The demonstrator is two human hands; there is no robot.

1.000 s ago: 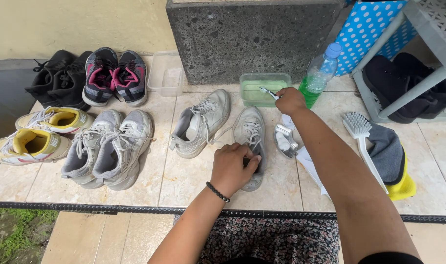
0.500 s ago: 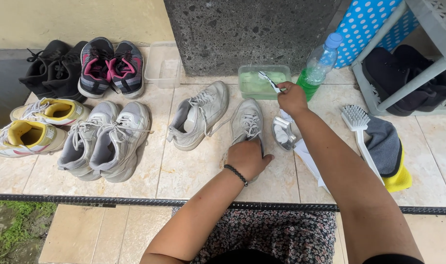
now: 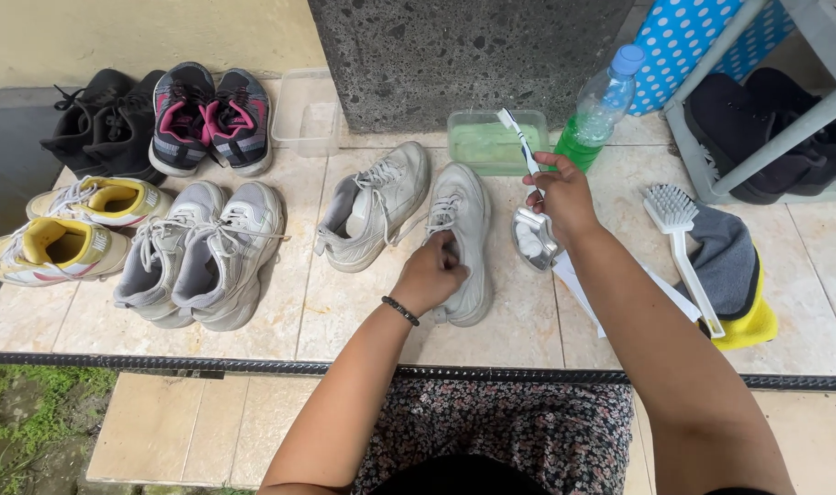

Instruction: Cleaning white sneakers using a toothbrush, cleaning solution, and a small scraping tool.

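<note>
While the left hand (image 3: 431, 272) grips the white shoe (image 3: 462, 240) at table centre, the right hand (image 3: 560, 197) pinches a toothbrush (image 3: 520, 139) at one o'clock, near the green basin (image 3: 491, 142). Scrubbing seems ready; next the bristles must reach the shoe.

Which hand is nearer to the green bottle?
Right. The right hand, holding a toothbrush, is just below and left of the green bottle. The left hand is farther away, resting on a white shoe lower left of it.
</note>
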